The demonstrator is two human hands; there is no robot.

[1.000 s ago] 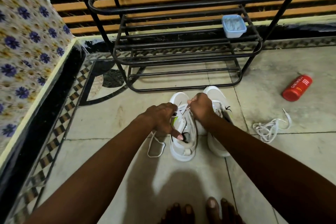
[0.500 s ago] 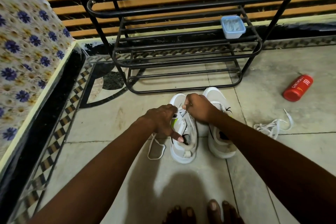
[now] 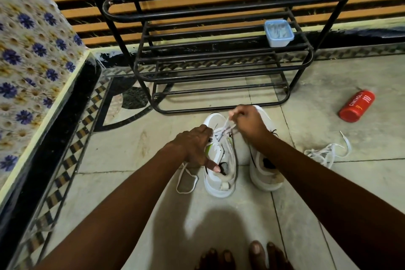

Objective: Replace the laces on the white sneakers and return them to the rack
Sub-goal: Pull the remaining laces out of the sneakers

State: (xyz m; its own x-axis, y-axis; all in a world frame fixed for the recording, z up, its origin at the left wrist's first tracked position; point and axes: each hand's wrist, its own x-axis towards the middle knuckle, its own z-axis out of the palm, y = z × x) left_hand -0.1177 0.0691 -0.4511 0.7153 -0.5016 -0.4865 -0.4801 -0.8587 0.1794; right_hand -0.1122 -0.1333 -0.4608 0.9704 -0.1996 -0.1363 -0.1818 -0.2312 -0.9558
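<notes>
Two white sneakers stand side by side on the floor in front of the black rack (image 3: 219,76). My left hand (image 3: 195,147) rests on the left sneaker (image 3: 221,177), gripping its side, one finger pointing into the opening. My right hand (image 3: 247,123) pinches the white lace (image 3: 225,126) threaded through that shoe and holds it up above the toe. A loose end of the lace (image 3: 186,180) loops on the floor left of the shoe. My right forearm partly covers the right sneaker (image 3: 263,173).
Another white lace (image 3: 326,151) lies bunched on the floor at the right. A red bottle (image 3: 356,106) lies beyond it. A small blue tub (image 3: 278,33) sits on a rack shelf. A flowered cloth (image 3: 28,55) covers a ledge at left. My toes (image 3: 241,256) show below.
My right hand has risen and moved toward the toe, drawing the lace up out of the left sneaker. My left hand has stayed on the shoe.
</notes>
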